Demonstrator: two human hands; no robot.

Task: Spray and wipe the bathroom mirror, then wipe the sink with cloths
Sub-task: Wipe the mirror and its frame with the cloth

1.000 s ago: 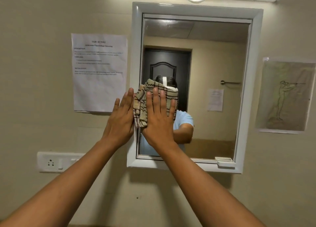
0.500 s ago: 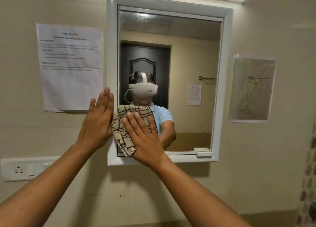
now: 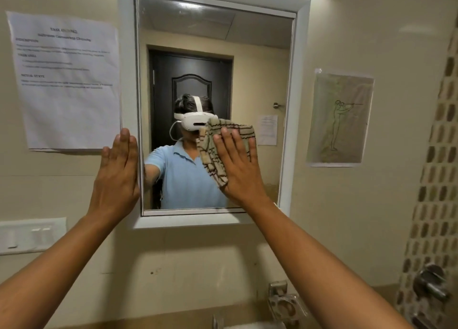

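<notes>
Beige, smooth painted wall (image 3: 347, 31) fills the background, with a strip of brown mosaic tile (image 3: 436, 180) at the far right. Mounted on it is the mirror (image 3: 260, 56), a rectangular glass pane in a pale, flat-profiled frame (image 3: 301, 105).

Left of the right-hand grip, a printed paper sheet (image 3: 67, 81) is fixed to the wall; right of it hangs a smaller sheet with a line drawing of a figure (image 3: 340, 120). A white switch plate (image 3: 32, 234) sits below and outboard of the left hand. Metal fittings (image 3: 287, 304) appear at the bottom edge, below the right forearm.

Both arms extend forward and upward, forearms bare. The right hand (image 3: 238, 170) is flat, fingers straight and slightly spread, palm pressing the cloth (image 3: 215, 150) against the glass in the lower centre-right of the mirror. The cloth is a soft, crumpled woven fabric, beige with dark lines in a grid pattern; it protrudes above and to the left of the grip.

The left hand (image 3: 116, 175) is flat, fingers straight and together, palm resting on the left side of the frame, well apart from the cloth.
</notes>
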